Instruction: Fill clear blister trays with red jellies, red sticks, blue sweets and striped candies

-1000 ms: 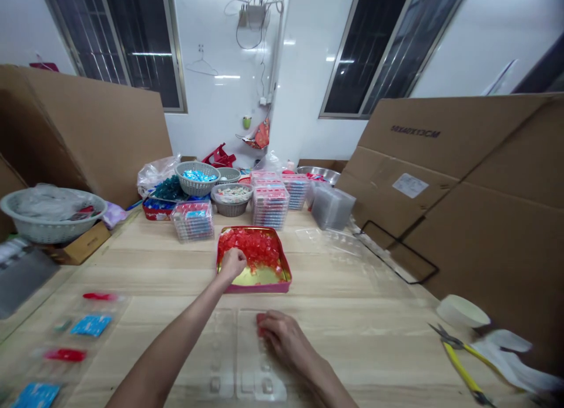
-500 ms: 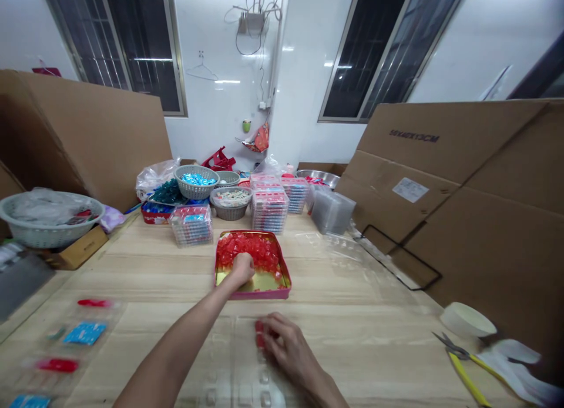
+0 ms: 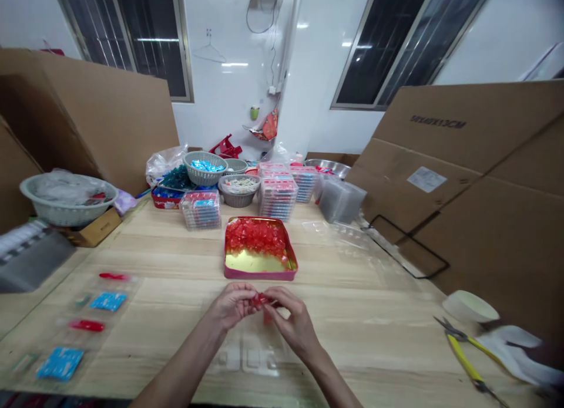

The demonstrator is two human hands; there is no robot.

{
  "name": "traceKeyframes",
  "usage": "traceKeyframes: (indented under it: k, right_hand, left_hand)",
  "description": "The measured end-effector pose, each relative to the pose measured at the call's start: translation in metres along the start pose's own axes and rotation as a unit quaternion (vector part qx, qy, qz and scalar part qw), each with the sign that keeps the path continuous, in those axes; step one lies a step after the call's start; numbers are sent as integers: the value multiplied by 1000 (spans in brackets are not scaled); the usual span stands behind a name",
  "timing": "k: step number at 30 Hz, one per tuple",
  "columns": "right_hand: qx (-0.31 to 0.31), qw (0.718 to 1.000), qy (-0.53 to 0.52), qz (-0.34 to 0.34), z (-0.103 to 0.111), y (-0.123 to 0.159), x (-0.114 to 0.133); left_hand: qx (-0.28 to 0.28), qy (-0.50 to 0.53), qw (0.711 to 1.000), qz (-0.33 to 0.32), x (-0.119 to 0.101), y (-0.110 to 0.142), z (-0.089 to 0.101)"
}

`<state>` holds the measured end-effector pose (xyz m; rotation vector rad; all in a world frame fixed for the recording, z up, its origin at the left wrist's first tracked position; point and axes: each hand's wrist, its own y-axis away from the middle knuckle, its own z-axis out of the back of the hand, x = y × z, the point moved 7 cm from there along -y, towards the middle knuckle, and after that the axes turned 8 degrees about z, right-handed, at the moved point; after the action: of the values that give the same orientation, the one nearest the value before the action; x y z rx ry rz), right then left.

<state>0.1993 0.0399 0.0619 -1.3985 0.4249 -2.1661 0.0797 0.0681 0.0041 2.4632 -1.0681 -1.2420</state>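
My left hand [image 3: 233, 307] and my right hand [image 3: 293, 324] meet in front of the tin, fingertips pinched together around small red translucent pieces [image 3: 258, 300]. How many pieces they hold cannot be made out. Below my hands, a clear plastic blister tray [image 3: 258, 361] lies flat on the table. Another bit of red shows under my right fingers, at the tray's far end. Just beyond my hands is a red-sided square tin [image 3: 259, 275] with a gold inside. Many red translucent pieces [image 3: 258, 235] are heaped toward its far side.
On the left lie clear trays holding blue packets [image 3: 108, 301] and red items [image 3: 87, 325]. Baskets [image 3: 240, 191] and stacked filled cases [image 3: 277, 198] stand behind the tin. Yellow-handled pliers [image 3: 462, 355] and a tape roll [image 3: 470, 306] lie right. Cardboard [image 3: 497, 220] walls both sides.
My left hand has come out of the tin toward me and joined my right hand over the clear tray. My right hand has lifted its fingers to the red pieces. The view has shifted slightly.
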Motion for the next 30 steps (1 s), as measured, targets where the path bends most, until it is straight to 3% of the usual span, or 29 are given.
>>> traceKeyframes:
  k: [3,7,10,13,16,22,30]
  right_hand:
    - [28,999,34,-5,-2,14,4]
    - [3,999,37,-37,1,30,-3]
    - [-25,990,-54,-126,0,40,-23]
    - [-30,957,-180,-224,-7,50,-43]
    - [-18,921,-276,-275,-17,54,-51]
    - [-13,893,-326,-310,-21,55,-57]
    - [-16,878,-366,-309,-16,45,-52]
  left_hand:
    - [-1,9,1000,21,18,3,1]
    - [-11,13,999,27,34,8,0]
    - [-42,17,999,24,40,10,4]
    - [-63,6,998,9,41,11,8]
    - [-74,-45,996,-1,42,10,7]
    - [-99,-100,990,-10,44,9,2]
    - [-56,-74,996,3,40,-1,-5]
